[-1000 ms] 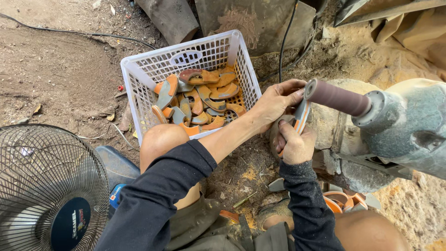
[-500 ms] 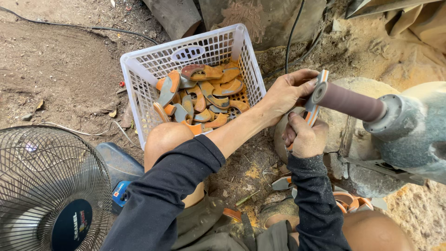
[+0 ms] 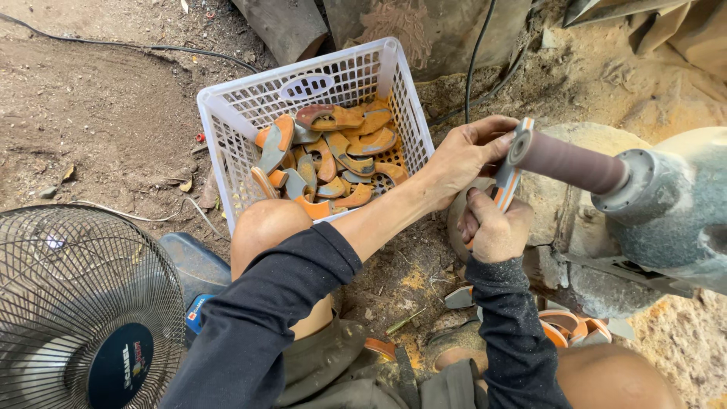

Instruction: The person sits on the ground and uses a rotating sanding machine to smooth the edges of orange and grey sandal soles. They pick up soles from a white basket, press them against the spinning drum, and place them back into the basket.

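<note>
- Since the earlier frames, the curved piece (image 3: 503,182) has been raised and pressed against the end of the sanding drum (image 3: 564,161), where before it was held lower, just under the drum.
- The left hand (image 3: 466,155) is seen closed over the upper end of the piece, thumb close to the drum's tip; the right hand (image 3: 496,227) is wrapped around the lower end from below.
- The piece, orange-edged with a grey face, is thus gripped between both hands, its edge touching the drum, so grinding of that edge is judged to be in hand.
- Beyond the left hand, a white basket (image 3: 227,129) is seen filled with similar orange and grey pieces.
- More such pieces (image 3: 564,326) lie on the ground below the right hand.
- A fan (image 3: 83,303) stands well apart, beside the left sleeve.
</note>
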